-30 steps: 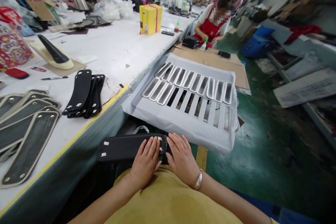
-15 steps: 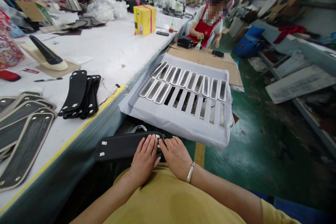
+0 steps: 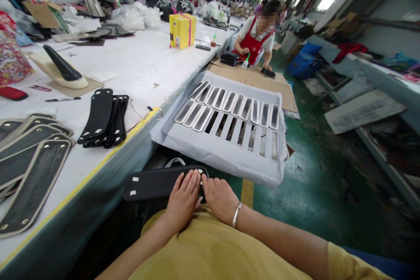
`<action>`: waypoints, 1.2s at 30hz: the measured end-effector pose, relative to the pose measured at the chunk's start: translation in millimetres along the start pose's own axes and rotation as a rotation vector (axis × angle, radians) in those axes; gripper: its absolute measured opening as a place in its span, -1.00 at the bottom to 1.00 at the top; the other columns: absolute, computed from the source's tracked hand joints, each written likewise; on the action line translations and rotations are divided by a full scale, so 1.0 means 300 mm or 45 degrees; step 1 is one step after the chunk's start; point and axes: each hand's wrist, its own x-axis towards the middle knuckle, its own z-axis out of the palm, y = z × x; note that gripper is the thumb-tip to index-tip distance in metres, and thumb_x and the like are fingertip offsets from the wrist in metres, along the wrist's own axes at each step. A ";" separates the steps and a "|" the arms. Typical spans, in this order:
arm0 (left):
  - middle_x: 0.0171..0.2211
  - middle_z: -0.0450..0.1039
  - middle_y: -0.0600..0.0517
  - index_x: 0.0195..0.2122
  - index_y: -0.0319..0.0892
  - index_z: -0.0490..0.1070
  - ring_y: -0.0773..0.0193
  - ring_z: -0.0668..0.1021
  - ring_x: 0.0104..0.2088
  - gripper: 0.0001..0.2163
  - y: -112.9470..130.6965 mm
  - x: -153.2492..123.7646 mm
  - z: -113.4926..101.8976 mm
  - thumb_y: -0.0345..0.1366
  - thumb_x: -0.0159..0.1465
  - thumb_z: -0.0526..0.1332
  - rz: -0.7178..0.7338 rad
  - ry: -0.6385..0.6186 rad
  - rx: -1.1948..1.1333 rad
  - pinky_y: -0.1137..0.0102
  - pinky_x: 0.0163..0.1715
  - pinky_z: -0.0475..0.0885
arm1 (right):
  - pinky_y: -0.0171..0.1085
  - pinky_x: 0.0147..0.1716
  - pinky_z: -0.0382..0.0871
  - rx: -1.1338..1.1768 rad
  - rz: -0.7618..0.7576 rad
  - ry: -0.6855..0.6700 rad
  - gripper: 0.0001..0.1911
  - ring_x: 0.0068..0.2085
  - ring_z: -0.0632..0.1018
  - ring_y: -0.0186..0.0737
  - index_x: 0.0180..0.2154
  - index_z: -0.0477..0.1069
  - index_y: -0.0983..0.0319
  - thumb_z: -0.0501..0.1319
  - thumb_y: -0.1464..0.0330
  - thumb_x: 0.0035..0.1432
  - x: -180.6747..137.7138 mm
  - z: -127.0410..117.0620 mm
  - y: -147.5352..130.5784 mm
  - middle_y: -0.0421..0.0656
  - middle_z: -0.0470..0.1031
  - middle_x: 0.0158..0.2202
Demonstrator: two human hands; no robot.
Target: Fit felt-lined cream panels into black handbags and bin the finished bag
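A long black strap-like panel [image 3: 152, 183] with rounded ends and small white tabs lies across in front of my body. My left hand [image 3: 183, 194] rests flat on top of its right end, fingers stretched out side by side. Against that same end my right hand [image 3: 219, 196] has its fingers bent, with the index finger pressed at the edge near a white tab. The right thumb and the panel's underside are hidden. To the left, a pile of similar black panels [image 3: 101, 116] is on the white table.
Grey panels with pale edges [image 3: 36, 181] overlap on the white table [image 3: 131, 68]. Ahead, a cloth-covered slatted rack [image 3: 215, 157] carries rows of pale-rimmed dark pieces. A yellow box [image 3: 182, 33] stands farther back. Beyond the rack, a co-worker in a red apron [image 3: 252, 37] handles a black piece.
The view has shifted slightly; my hands stay at the panel's right end. The co-worker's one hand has left the green-tipped bottle, and the other has come down onto a black piece.
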 end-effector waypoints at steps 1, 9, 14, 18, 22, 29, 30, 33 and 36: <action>0.22 0.17 -0.11 0.19 -0.27 0.19 0.10 0.22 0.22 -0.48 -0.003 -0.008 -0.003 -0.13 0.25 0.08 -0.003 -0.003 -0.009 0.16 0.22 0.05 | -0.13 -0.39 0.32 -0.002 0.007 0.002 -0.52 -0.27 0.43 -0.05 0.15 0.14 0.56 -0.03 0.51 0.20 -0.012 -0.001 -0.008 0.15 0.44 -0.20; 0.21 0.19 -0.11 0.16 -0.26 0.24 0.07 0.24 0.21 -0.50 -0.019 -0.050 -0.008 -0.14 0.22 0.13 -0.021 0.067 -0.051 0.16 0.22 0.03 | -0.12 -0.35 0.30 -0.002 0.030 0.026 -0.54 -0.25 0.42 -0.07 0.15 0.16 0.50 -0.02 0.51 0.21 -0.031 -0.013 -0.013 0.13 0.43 -0.21; 0.22 0.17 -0.16 0.17 -0.31 0.23 0.06 0.23 0.22 -0.45 -0.016 -0.045 -0.003 -0.09 0.22 0.12 -0.031 0.049 -0.022 0.17 0.21 0.07 | -0.11 -0.39 0.31 -0.058 0.065 0.061 -0.52 -0.24 0.42 -0.04 0.16 0.12 0.58 -0.04 0.53 0.21 0.034 0.003 -0.009 0.19 0.42 -0.20; 0.22 0.16 -0.16 0.16 -0.31 0.23 0.07 0.23 0.22 -0.47 -0.010 -0.044 -0.005 -0.10 0.24 0.09 -0.044 0.023 -0.003 0.16 0.19 0.10 | -0.13 -0.41 0.31 -0.059 0.142 0.090 -0.51 -0.25 0.43 -0.05 0.16 0.10 0.61 -0.06 0.57 0.20 0.049 0.019 -0.029 0.22 0.41 -0.21; 0.24 0.12 -0.13 0.18 -0.28 0.21 0.06 0.22 0.22 -0.50 0.005 -0.048 -0.010 -0.16 0.25 0.09 -0.064 -0.003 -0.009 0.12 0.20 0.08 | -0.11 -0.41 0.33 -0.026 0.133 0.077 -0.51 -0.25 0.43 -0.03 0.16 0.10 0.62 -0.07 0.57 0.19 0.009 0.021 -0.049 0.22 0.42 -0.21; 0.25 0.07 -0.17 0.20 -0.32 0.17 0.01 0.19 0.23 -0.48 0.012 -0.021 -0.028 -0.23 0.23 0.12 -0.105 -0.054 0.031 0.05 0.19 0.09 | -0.10 -0.31 0.37 0.144 0.106 0.094 -0.52 -0.21 0.44 -0.07 0.15 0.14 0.50 -0.03 0.53 0.19 -0.056 0.012 -0.024 0.15 0.43 -0.17; 0.25 0.08 -0.18 0.19 -0.33 0.18 0.01 0.20 0.23 -0.48 0.009 -0.021 -0.029 -0.23 0.23 0.11 -0.101 -0.044 0.038 0.05 0.18 0.10 | -0.12 -0.27 0.38 0.252 0.088 0.121 -0.53 -0.21 0.45 -0.10 0.14 0.17 0.44 -0.02 0.53 0.19 -0.062 0.014 -0.009 0.10 0.44 -0.17; 0.23 0.13 -0.17 0.17 -0.34 0.21 0.03 0.24 0.21 -0.50 -0.003 -0.039 -0.025 -0.25 0.22 0.10 -0.051 0.019 0.045 0.09 0.18 0.12 | -0.21 -0.10 0.36 0.741 0.227 0.337 -0.60 -0.13 0.47 -0.23 0.08 0.26 0.31 -0.02 0.51 0.20 -0.069 0.038 0.030 -0.02 0.45 -0.14; 0.21 0.18 -0.14 0.16 -0.32 0.23 0.05 0.27 0.19 -0.52 -0.012 -0.074 -0.016 -0.25 0.22 0.09 0.009 0.102 0.052 0.12 0.18 0.12 | -0.25 -0.06 0.38 1.222 0.561 0.521 -0.60 -0.12 0.50 -0.28 0.09 0.21 0.34 -0.01 0.41 0.23 -0.036 0.095 0.037 0.02 0.42 -0.04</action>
